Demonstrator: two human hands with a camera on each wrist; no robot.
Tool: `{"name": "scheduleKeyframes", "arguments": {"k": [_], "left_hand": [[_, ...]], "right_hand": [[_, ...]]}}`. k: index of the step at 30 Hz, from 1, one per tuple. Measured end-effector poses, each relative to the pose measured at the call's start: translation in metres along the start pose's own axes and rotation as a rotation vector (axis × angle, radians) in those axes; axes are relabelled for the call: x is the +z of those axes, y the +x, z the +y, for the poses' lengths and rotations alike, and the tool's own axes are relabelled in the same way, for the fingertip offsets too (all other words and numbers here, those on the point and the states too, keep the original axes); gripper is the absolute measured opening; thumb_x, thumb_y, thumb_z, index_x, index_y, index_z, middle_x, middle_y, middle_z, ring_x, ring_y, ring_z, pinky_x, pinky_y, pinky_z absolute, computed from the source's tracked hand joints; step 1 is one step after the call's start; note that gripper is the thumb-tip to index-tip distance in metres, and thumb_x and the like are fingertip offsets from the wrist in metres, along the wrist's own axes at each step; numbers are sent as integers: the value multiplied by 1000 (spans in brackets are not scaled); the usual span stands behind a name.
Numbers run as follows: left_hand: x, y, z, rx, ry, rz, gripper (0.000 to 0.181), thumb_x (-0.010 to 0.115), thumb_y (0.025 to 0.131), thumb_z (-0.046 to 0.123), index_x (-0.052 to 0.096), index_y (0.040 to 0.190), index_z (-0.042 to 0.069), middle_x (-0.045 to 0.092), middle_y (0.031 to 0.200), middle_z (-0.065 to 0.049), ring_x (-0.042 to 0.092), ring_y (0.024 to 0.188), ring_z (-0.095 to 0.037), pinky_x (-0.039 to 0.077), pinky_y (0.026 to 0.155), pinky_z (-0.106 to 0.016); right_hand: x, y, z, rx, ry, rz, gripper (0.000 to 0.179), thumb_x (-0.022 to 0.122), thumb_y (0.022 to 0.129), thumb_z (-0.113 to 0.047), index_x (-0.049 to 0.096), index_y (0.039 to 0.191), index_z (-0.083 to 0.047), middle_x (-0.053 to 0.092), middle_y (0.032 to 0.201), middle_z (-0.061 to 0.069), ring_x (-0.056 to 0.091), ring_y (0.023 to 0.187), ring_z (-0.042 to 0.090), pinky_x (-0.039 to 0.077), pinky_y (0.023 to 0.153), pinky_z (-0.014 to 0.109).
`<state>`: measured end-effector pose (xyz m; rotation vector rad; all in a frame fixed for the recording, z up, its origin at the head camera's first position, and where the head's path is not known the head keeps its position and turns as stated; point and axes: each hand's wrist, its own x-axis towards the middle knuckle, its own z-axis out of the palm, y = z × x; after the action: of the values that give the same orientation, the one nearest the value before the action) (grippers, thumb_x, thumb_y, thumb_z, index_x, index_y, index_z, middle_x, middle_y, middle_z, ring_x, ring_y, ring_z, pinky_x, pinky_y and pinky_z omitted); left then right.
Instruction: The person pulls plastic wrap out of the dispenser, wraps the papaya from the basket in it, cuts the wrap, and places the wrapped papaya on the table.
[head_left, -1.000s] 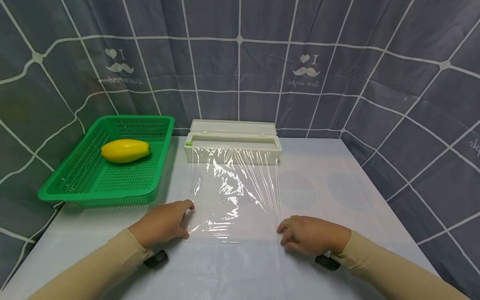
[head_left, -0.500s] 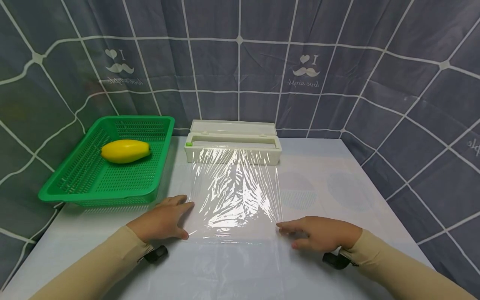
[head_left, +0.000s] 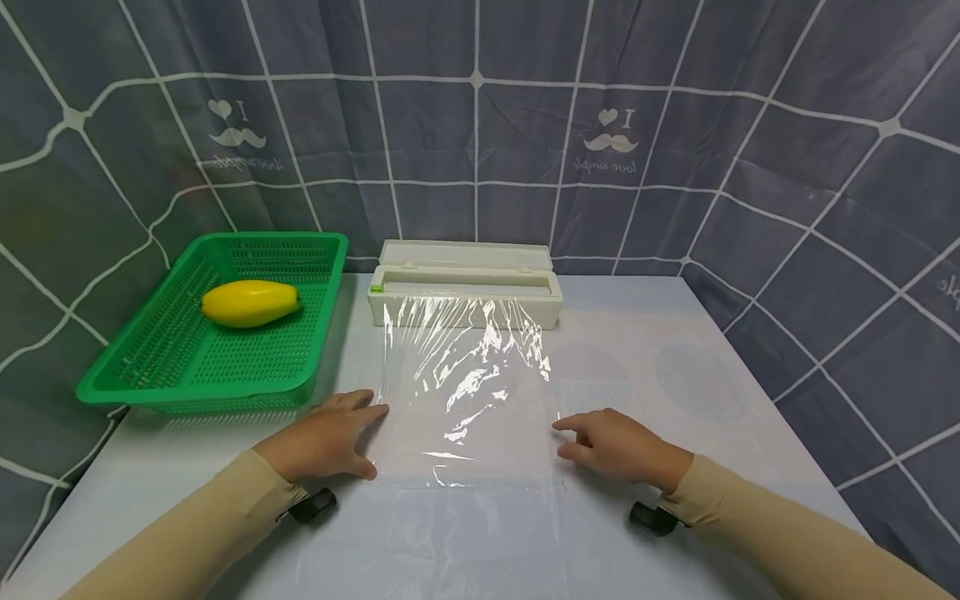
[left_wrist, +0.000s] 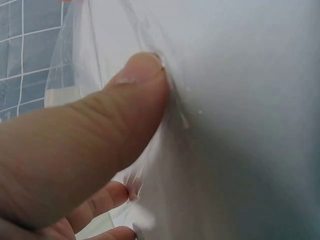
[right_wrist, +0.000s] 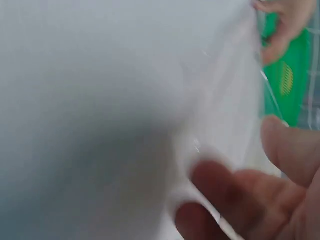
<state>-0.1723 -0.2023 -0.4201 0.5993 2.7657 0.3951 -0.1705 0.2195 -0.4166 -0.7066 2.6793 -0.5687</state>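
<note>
A sheet of clear cling film (head_left: 465,400) lies drawn out over the table, reaching back to a white dispenser box (head_left: 465,310) with its lid raised. My left hand (head_left: 322,437) rests at the film's left edge, thumb and fingers spread. Close up in the left wrist view, the thumb (left_wrist: 115,115) presses at the film's edge. Beside the right edge is my right hand (head_left: 626,448), index finger pointing toward the film. The right wrist view shows its blurred fingers (right_wrist: 225,190) loosely bent, with nothing gripped between them.
On the left stands a green perforated basket (head_left: 217,393) holding a yellow papaya-like fruit (head_left: 250,302). A grey curtain (head_left: 525,142) with white grid lines hangs behind the pale table (head_left: 667,333). Dark wrist cameras sit under both wrists.
My right hand has let go of the film's right corner and shifted slightly away from me. My left fingers have spread out. Creases in the film have shifted, and its right side looks looser.
</note>
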Motion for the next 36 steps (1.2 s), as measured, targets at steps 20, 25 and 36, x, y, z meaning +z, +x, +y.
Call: {"name": "scheduleKeyframes", "arguments": {"k": [20, 25, 36], "left_hand": [[-2, -12, -10, 22, 30, 6, 94, 88, 80, 51, 49, 157, 13, 38, 159, -37, 37, 144, -63, 35, 107, -81], [-1, -16, -13, 8, 27, 8, 95, 87, 81, 50, 46, 160, 18, 36, 161, -36, 37, 145, -63, 33, 109, -82], [-2, -22, -15, -20, 83, 16, 95, 88, 80, 50, 44, 161, 28, 35, 163, -33, 42, 140, -64, 37, 104, -83]], "right_hand": [[18, 1, -2, 35, -291, 6, 72, 76, 93, -51, 57, 153, -16, 43, 159, 32, 47, 139, 50, 39, 116, 61], [18, 2, -3, 42, -283, -6, 73, 76, 93, -52, 57, 153, -15, 43, 159, 33, 48, 138, 50, 40, 116, 61], [19, 2, -4, 27, -266, -7, 73, 77, 93, -51, 57, 153, -13, 44, 158, 34, 50, 136, 49, 42, 114, 60]]}}
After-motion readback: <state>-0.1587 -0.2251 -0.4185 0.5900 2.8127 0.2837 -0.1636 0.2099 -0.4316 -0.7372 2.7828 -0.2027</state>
